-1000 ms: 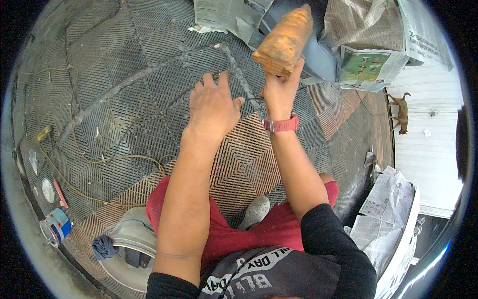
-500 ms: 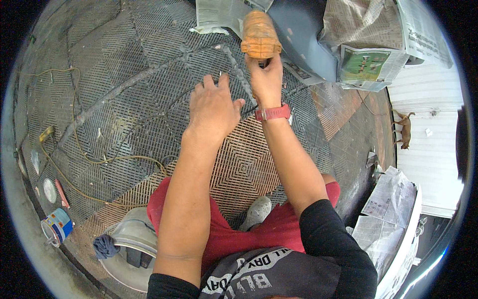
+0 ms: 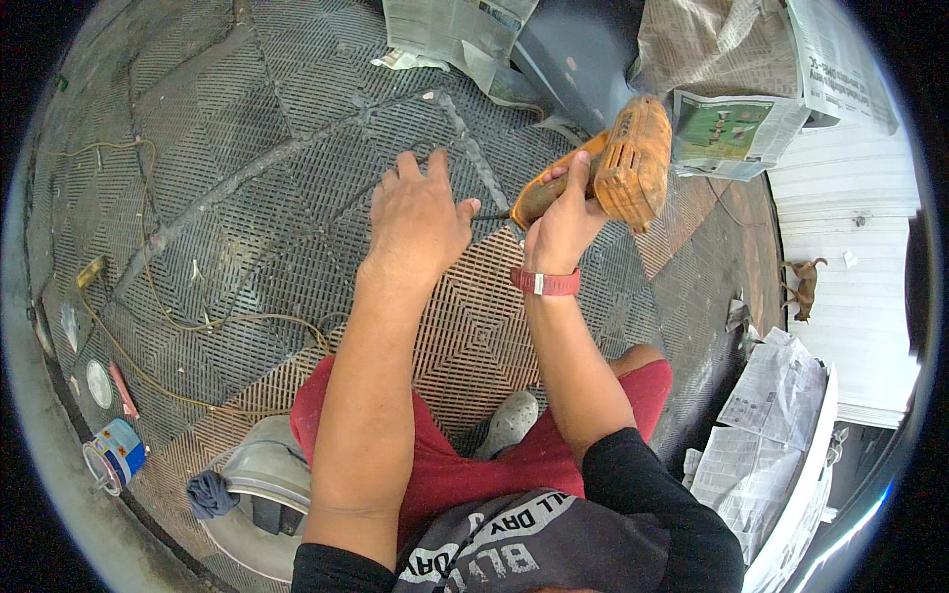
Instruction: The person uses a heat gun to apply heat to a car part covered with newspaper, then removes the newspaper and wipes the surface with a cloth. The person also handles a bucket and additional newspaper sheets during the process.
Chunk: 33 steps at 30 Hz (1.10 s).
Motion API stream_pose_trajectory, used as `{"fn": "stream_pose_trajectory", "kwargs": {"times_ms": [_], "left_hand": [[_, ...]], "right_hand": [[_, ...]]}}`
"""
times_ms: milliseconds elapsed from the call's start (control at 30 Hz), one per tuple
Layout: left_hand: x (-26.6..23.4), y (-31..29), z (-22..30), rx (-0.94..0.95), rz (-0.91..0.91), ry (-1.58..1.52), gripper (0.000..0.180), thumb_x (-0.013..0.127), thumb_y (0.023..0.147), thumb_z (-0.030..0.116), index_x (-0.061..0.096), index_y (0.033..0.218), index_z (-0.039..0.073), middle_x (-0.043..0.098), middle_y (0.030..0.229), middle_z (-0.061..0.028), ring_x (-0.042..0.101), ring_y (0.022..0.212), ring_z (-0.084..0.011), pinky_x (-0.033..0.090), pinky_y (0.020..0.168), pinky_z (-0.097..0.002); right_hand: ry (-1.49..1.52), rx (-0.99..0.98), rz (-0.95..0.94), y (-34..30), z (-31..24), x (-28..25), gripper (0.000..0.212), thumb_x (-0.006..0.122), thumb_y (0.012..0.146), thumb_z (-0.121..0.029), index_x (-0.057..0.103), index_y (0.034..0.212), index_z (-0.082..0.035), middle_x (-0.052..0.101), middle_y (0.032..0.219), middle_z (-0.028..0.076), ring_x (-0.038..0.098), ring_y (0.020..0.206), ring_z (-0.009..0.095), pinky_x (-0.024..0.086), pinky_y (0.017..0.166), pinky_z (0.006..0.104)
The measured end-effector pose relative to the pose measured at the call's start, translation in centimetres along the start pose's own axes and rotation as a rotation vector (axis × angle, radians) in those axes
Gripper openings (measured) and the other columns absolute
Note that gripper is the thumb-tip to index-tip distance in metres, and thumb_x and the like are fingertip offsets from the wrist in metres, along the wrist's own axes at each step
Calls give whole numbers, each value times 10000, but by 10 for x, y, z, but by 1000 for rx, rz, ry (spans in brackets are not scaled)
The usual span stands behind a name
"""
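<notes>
My right hand (image 3: 565,229) is wrapped round the handle of a worn orange heat gun (image 3: 636,163). The tool's vented rear end faces me, tilted to the right, and its nozzle is hidden. A dark cord (image 3: 491,215) leaves the handle's base. Beyond it lies a smooth grey panel (image 3: 573,61), bordered by newspaper sheets (image 3: 455,38) on the left and more newspaper (image 3: 720,133) on the right. My left hand (image 3: 419,219) hovers over the floor mat, palm down, fingers apart, holding nothing.
Slatted floor tiles (image 3: 287,128) spread below. A yellow-brown cord (image 3: 237,318) winds across the left side. Near left are a blue paint can (image 3: 124,450) and a grey rounded object (image 3: 267,469) with a dark cloth (image 3: 210,494). A newspaper-covered white part (image 3: 761,435) and a brown dog (image 3: 806,285) are at right.
My right hand has swung the heat gun to the right and nearer to me, tilting its body. More of the grey panel's lower left edge shows. My left hand has hardly moved.
</notes>
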<state>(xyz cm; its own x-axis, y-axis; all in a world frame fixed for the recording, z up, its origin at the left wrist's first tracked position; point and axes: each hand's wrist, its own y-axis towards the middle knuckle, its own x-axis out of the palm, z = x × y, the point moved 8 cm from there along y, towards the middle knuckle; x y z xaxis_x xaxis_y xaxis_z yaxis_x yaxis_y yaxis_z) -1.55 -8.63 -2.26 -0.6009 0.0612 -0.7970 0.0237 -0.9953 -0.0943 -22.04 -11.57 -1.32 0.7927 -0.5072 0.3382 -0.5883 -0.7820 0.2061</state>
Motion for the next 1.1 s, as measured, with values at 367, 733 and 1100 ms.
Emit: {"fn": "stream_pose_trajectory", "kwargs": {"times_ms": [367, 733, 1100], "left_hand": [[2, -3, 7, 16, 14, 27, 736, 745, 960, 386, 485, 1523, -11, 563, 1353, -290, 592, 1238, -481, 498, 1059, -546], [-2, -4, 4, 21, 28, -1, 734, 750, 960, 373, 489, 1514, -32, 564, 1370, -306, 590, 1252, -487, 492, 1067, -546], [4, 0, 4, 7, -32, 4, 745, 740, 966, 389, 473, 1531, -18, 541, 1415, -312, 566, 1293, -497, 478, 1099, -547]], "right_hand": [[-166, 56, -362, 31, 28, 76, 256, 785, 979, -148, 612, 1133, -39, 652, 928, 20, 625, 742, 116, 524, 674, 284], [-95, 201, -154, 1, 30, 30, 231, 745, 1012, -170, 595, 1112, -26, 628, 889, 17, 593, 690, 96, 504, 614, 274], [-351, 29, -98, -9, 72, -30, 332, 801, 973, -148, 601, 1212, -35, 644, 1015, 32, 615, 890, 137, 517, 809, 314]]}}
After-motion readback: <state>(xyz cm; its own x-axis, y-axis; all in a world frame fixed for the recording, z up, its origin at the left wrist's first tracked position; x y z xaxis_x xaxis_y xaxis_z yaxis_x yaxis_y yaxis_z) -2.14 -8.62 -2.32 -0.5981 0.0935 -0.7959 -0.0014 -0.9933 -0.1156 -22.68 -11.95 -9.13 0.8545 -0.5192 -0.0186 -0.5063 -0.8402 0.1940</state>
